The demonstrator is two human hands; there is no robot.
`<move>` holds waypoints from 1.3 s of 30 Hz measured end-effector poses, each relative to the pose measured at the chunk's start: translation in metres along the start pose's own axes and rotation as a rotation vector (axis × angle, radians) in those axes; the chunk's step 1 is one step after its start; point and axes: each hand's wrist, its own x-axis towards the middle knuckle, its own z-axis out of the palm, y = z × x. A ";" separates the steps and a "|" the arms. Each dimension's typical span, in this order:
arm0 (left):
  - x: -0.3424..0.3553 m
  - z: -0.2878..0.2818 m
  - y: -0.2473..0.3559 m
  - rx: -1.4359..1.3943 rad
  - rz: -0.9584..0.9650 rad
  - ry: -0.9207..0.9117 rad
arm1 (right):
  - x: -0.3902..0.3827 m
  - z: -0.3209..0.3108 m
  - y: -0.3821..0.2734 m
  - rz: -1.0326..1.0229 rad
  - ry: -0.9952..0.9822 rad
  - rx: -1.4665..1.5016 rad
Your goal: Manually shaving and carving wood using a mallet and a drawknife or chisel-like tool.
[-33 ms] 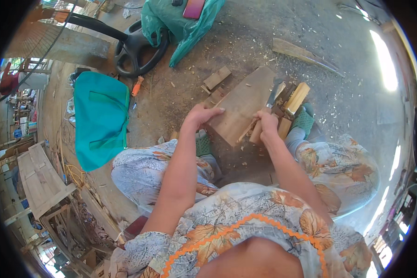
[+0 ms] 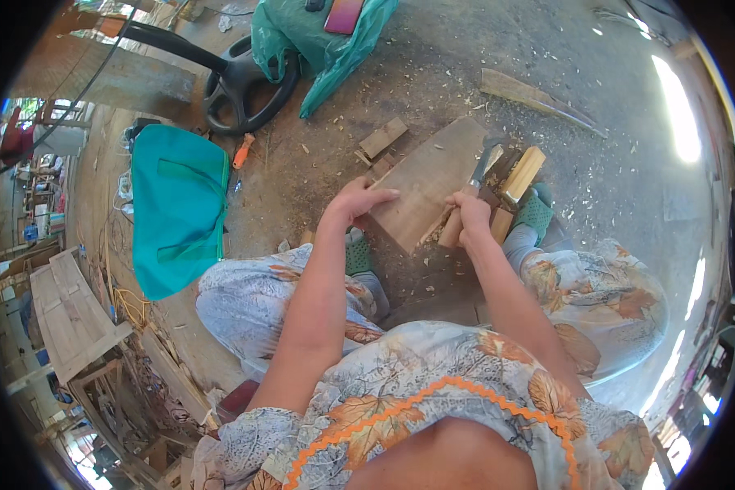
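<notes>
My left hand (image 2: 359, 202) grips the left edge of a tapered flat wooden board (image 2: 429, 175), thumb lying over its face. At the board's right edge, my right hand (image 2: 472, 215) is wrapped round the handle of a tool with a long metal blade (image 2: 483, 163), like a large knife, which points away from me along the edge. Pale shavings show by that edge. Several wood blocks (image 2: 521, 173) lie just right of the board, beside my green clog (image 2: 535, 214). Smaller wood pieces (image 2: 382, 136) lie beyond its upper left side. The undersides of the board and my left fingers are hidden.
A teal bag (image 2: 171, 220) and an orange-handled tool (image 2: 243, 151) lie on the floor to the left. A black wheel-shaped object (image 2: 245, 98), a green plastic bag (image 2: 327, 73) with a pink phone (image 2: 341, 16), and a plank (image 2: 539, 98) lie farther forward. Stacked wooden furniture parts (image 2: 77, 310) fill the far left.
The blade and board have shifted very slightly, and more pale shaving shows at the board's right edge near my right hand. Both hands keep their grip.
</notes>
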 end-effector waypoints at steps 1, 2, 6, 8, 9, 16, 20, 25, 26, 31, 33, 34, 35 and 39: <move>-0.023 -0.004 0.020 -0.126 -0.031 -0.016 | -0.004 0.003 -0.010 0.001 -0.041 0.036; -0.025 -0.007 0.022 -0.151 -0.025 -0.065 | -0.003 0.004 -0.015 -0.051 -0.051 -0.052; -0.051 -0.001 0.033 -0.138 0.017 -0.001 | -0.015 0.000 -0.032 -0.166 -0.082 -0.159; -0.075 -0.009 0.046 -0.102 0.010 0.011 | -0.027 0.001 -0.049 -0.140 -0.131 -0.079; -0.086 -0.012 0.048 -0.063 -0.006 0.014 | -0.033 0.002 -0.055 -0.102 -0.175 -0.002; -0.110 -0.020 -0.009 -0.943 -0.012 0.141 | -0.073 0.029 -0.081 0.021 -0.589 0.059; -0.108 0.011 -0.012 -1.298 0.000 0.273 | -0.072 0.018 -0.091 -0.025 -0.707 -0.111; -0.105 0.039 -0.008 -1.363 -0.086 0.284 | -0.103 -0.010 -0.139 -0.286 -0.694 -0.510; -0.107 0.043 -0.008 -1.394 -0.115 0.276 | -0.108 -0.019 -0.146 -0.391 -0.668 -0.637; -0.102 0.068 -0.022 -1.530 -0.120 0.283 | -0.147 -0.062 -0.155 -0.458 -0.692 -1.063; -0.097 0.085 -0.032 -1.517 -0.136 0.261 | -0.172 -0.078 -0.153 -0.327 -0.647 -1.131; -0.096 0.090 -0.031 -1.532 -0.151 0.256 | -0.180 -0.086 -0.150 -0.277 -0.639 -1.136; -0.096 0.092 -0.027 -1.551 -0.166 0.283 | -0.185 -0.094 -0.147 -0.227 -0.632 -1.139; -0.099 0.092 -0.021 -1.512 -0.209 0.389 | -0.179 -0.116 -0.119 -0.307 -0.705 -1.178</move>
